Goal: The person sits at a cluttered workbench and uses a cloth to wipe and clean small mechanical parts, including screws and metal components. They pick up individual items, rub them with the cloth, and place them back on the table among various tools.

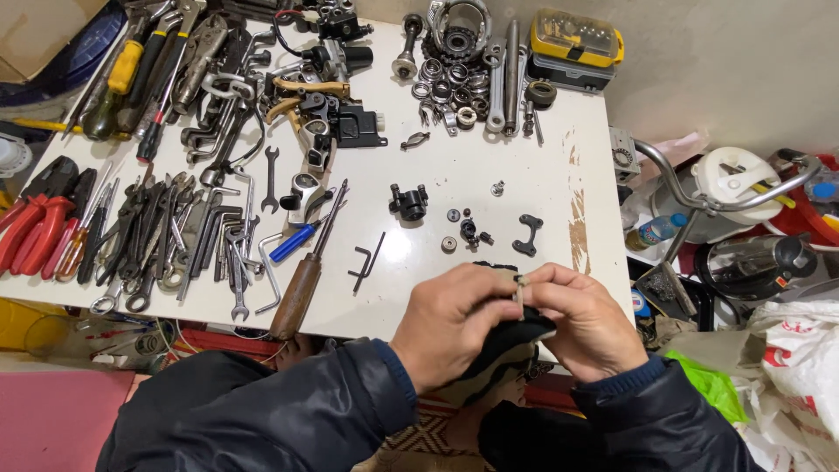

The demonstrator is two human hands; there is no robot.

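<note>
Well left of the fingers: spanners and pliers (166, 236) spread over the white table (489, 175), then a wooden-handled file (301, 284). Left hand (450, 323) clenched round a dark cloth (511, 345); right hand (590, 319) pinches a small metal part (519, 288) at the fingertips, against the cloth. Just beyond the fingers, small black parts (468, 229) and a bracket (527, 234) lie loose, seemingly not yet handled.

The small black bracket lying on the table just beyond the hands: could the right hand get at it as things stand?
Probably yes. The black bracket lies in the open on the white table, just beyond the right hand, nothing between them. But both hands are busy holding a dark cloth and a small part.
</note>
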